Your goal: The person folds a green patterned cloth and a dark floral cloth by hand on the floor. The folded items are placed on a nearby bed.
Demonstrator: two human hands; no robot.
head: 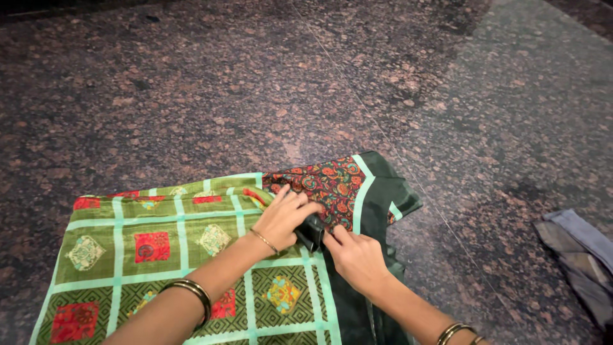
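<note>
The stone floor (255, 83) is bare and wide above the green cloth (147, 255), so a hand could go there. The floor on the right side is bare too, up to a gray cloth (581, 255) near the edge. Both hands sit close together in the middle, the left hand (284, 217) and the right hand (354, 255), with a small black thing (311, 231) squeezed between them. No room there.

Two hands are seen — the left hand (281, 217) and the right hand (357, 259). One small black object (311, 231) is counted between them, one green patterned cloth (147, 255), one grey-blue garment (578, 255) (partly cut off) and three visible bangles (191, 294).
</note>
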